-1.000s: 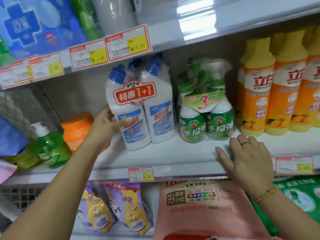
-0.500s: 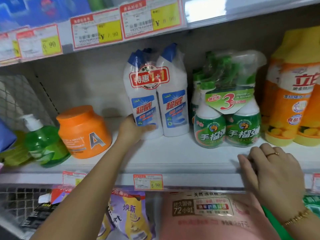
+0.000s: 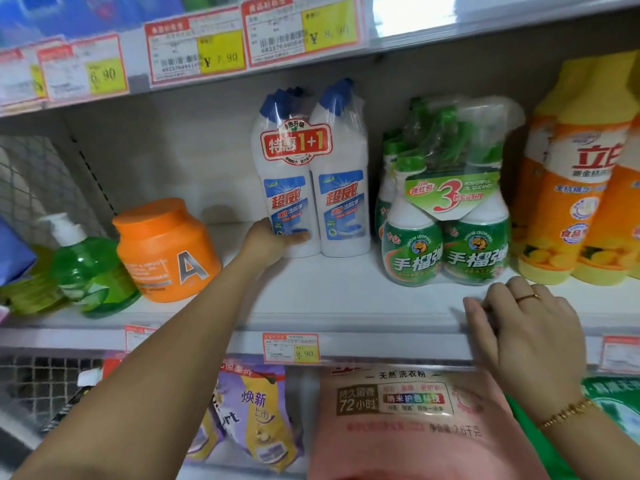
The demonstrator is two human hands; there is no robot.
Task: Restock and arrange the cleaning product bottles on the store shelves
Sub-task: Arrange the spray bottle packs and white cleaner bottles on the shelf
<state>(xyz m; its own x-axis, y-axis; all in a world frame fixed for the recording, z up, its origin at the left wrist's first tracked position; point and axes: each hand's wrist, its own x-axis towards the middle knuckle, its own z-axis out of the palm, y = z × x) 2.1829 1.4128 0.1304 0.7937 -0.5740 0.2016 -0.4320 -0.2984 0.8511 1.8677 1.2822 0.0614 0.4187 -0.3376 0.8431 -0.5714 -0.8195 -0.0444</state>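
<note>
My left hand is wrapped around the base of the twin-pack of white toilet-cleaner bottles, thumb across the front of the left bottle, fingers hidden behind it — a closed grip low on the pack. The pack stands upright on the middle shelf, well back from the front lip, its long axis vertical and the blue caps up. It lies straight ahead of this hand, at the far end of my reach; the left arm is clearly the nearer one.

My right hand holds nothing. It rests palm down, fingers spread, on the shelf's front edge, just in front of the green spray-bottle three-pack.

The relation I judge matters next is the gap between the twin-pack and the green pack to its right: they stand near, not touching, with the twin-pack sitting further back. To its left is bare shelf, then an orange jar and a green pump bottle. Right of the green pack stand tall orange-and-yellow detergent bottles.

The shrink wrap binds the two bottles, so they should move as one — though gripped this low, the pack could tip.
</note>
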